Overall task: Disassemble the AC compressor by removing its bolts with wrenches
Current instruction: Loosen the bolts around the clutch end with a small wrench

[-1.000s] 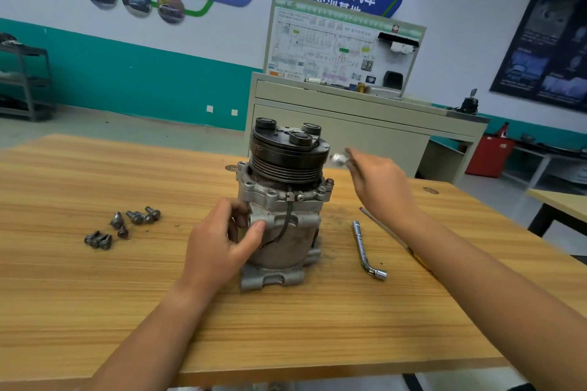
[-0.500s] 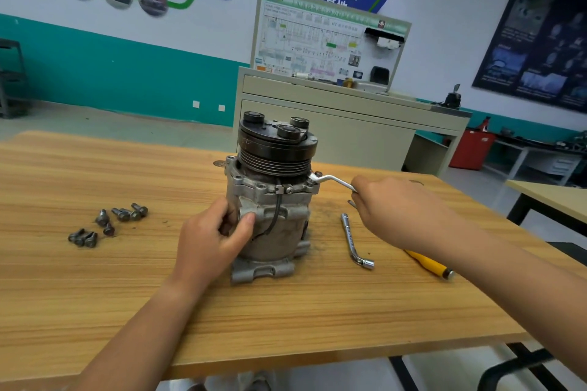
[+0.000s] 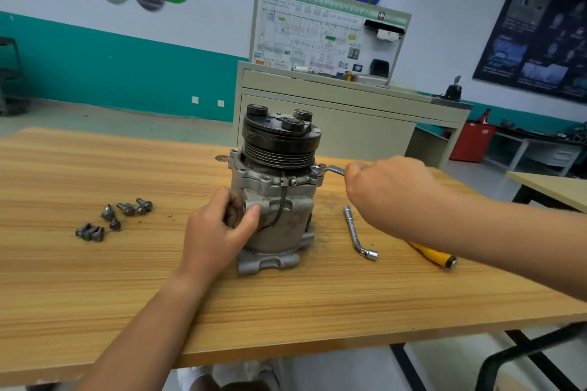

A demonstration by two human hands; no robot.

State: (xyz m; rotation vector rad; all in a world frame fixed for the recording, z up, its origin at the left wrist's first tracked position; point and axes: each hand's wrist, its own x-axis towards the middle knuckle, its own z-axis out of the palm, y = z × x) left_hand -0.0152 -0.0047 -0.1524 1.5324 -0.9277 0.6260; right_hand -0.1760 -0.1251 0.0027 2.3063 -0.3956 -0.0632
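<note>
Loose steel bolts point(image 3: 111, 219) lie left; fingers clasp compressor point(image 3: 276, 187) and wrench point(image 3: 332, 170).

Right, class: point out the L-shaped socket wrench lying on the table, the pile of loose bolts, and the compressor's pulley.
L-shaped socket wrench point(image 3: 355, 230), head view, middle of its long shaft.
Loose bolts point(image 3: 128, 209), head view, a bolt in the upper cluster.
Pulley point(image 3: 279, 154), head view, its grooved side.
</note>
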